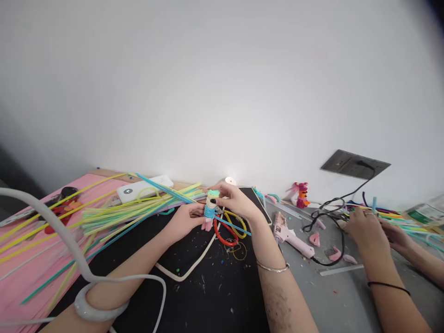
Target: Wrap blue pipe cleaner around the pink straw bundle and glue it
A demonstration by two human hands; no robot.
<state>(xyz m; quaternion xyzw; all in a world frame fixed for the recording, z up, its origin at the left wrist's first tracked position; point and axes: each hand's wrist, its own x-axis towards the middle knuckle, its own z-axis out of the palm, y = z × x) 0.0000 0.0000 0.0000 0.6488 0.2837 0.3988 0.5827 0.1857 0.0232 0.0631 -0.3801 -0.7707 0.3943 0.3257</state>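
Between my two hands stands a small pipe-cleaner figure (209, 210), with a green top, a pale face, a blue-wrapped body and pink at the bottom. My left hand (189, 219) closes on its side from the left. From the upper right, the fingers of my right hand (233, 200) pinch its upper part. A blue pipe cleaner (236, 226) sticks out from the figure to the right, passing under my right wrist. Right beside it on the black mat (208, 296) lie a red loop (225, 236) and a yellow loop (241, 225).
Pipe cleaners (114, 217) in several colours spread over pink sheets (21, 259) at left, beside a white power bank (144, 187). A pink glue gun (293, 238) with a black cord lies right. A co-worker's hands (369, 231) work further right. A white cable (62, 226) loops across the left foreground.
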